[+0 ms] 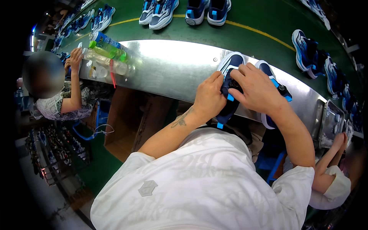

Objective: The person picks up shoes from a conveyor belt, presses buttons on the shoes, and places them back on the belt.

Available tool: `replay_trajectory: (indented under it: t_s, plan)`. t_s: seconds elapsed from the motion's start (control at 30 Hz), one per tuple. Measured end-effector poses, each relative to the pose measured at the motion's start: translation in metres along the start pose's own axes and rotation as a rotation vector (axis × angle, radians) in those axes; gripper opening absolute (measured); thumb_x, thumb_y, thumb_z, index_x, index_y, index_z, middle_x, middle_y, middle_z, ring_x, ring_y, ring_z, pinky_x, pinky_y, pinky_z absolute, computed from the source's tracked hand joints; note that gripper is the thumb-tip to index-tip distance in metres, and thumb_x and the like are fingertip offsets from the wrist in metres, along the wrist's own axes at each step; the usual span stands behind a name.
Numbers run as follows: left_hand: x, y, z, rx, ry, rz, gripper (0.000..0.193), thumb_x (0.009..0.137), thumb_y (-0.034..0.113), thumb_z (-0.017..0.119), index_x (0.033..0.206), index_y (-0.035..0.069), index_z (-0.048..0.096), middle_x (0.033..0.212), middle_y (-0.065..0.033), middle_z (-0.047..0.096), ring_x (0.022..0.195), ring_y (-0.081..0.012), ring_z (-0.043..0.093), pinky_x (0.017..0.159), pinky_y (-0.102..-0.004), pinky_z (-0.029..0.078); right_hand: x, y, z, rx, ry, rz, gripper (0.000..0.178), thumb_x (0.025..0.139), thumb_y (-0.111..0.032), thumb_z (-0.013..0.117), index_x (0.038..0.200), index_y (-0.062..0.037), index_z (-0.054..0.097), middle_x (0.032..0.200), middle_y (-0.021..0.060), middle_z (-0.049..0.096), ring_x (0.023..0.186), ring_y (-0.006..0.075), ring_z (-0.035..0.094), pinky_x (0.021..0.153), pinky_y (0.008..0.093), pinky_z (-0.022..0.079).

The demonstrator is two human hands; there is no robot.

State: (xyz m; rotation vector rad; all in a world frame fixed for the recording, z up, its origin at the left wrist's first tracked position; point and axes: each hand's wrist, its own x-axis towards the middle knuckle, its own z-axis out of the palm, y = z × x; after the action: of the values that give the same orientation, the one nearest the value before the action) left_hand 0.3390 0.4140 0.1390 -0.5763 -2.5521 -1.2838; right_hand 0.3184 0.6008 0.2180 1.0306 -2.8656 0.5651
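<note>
A blue and white sneaker [233, 59] rests on the metal bench at my front, toe pointing away and dark heel toward me. My left hand [209, 95] is closed on the sneaker's left side near the opening. From the right, my right hand [258, 86] bends its fingers over the upper, thumb and fingertips around a black part at the tongue. What exactly the fingertips pinch is partly hidden. Just right of it lies a second sneaker [265, 68] of the same pattern, partly covered by my right hand and forearm.
Plastic bottles [105, 51] and a red strip [112, 73] lie on the bench [165, 63] at left. Several sneakers [159, 13] stand on the green surface beyond. People work at both sides. A metal tray [331, 122] is at right; a cardboard box [122, 122] is below the bench.
</note>
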Motion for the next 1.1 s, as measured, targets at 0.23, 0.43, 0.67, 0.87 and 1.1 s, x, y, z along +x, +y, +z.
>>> replay_trajectory:
  t_s: [0.23,0.43,0.67,0.87,1.1]
  plan:
    - [0.001,0.0,-0.003,0.024,-0.014,-0.037,0.043,0.072,-0.008,0.065,0.114,-0.006,0.068,0.12,-0.0218,0.069,0.093,-0.0458,0.069,0.079,-0.0466,0.058,0.007,-0.001,0.013,0.038,-0.181,0.204,0.035,0.094,-0.037,0.068,0.089,-0.0023,0.068,0.086,0.0166,0.069,0.087,0.0354,0.065,0.074,0.0468,0.054]
    - [-0.001,-0.002,-0.002,-0.003,-0.02,-0.031,0.044,0.071,-0.009,0.064,0.115,-0.005,0.067,0.116,-0.0218,0.069,0.09,-0.0463,0.068,0.074,-0.047,0.057,0.002,0.005,0.017,0.099,-0.079,0.161,0.049,0.097,-0.045,0.064,0.074,-0.0023,0.069,0.07,0.0193,0.067,0.071,0.0382,0.067,0.066,0.0467,0.055]
    - [0.001,-0.004,-0.012,-0.061,-0.106,-0.085,0.036,0.077,-0.007,0.062,0.112,-0.002,0.067,0.112,-0.0222,0.068,0.092,-0.047,0.067,0.076,-0.0442,0.055,0.001,-0.015,0.019,0.042,-0.065,0.308,0.057,0.097,-0.051,0.062,0.066,-0.0041,0.068,0.067,0.0193,0.067,0.069,0.0384,0.069,0.064,0.0484,0.055]
    - [0.032,-0.045,-0.074,-0.08,-0.048,-0.37,0.039,0.079,-0.007,0.054,0.114,-0.003,0.072,0.096,-0.0178,0.075,0.089,-0.0235,0.071,0.085,-0.0391,0.055,-0.058,0.017,-0.055,-0.114,0.104,0.151,0.039,0.078,-0.003,0.07,0.116,-0.0047,0.065,0.124,0.0181,0.064,0.116,0.0386,0.06,0.096,0.0479,0.052]
    - [0.038,-0.009,-0.106,0.151,0.235,0.073,0.047,0.089,-0.005,0.058,0.135,-0.011,0.058,0.144,-0.0277,0.058,0.136,-0.0428,0.055,0.115,-0.0447,0.041,-0.084,0.039,-0.033,0.031,0.021,0.206,0.044,0.081,-0.008,0.077,0.122,-0.013,0.063,0.123,0.0092,0.063,0.112,0.0337,0.063,0.092,0.0436,0.056]
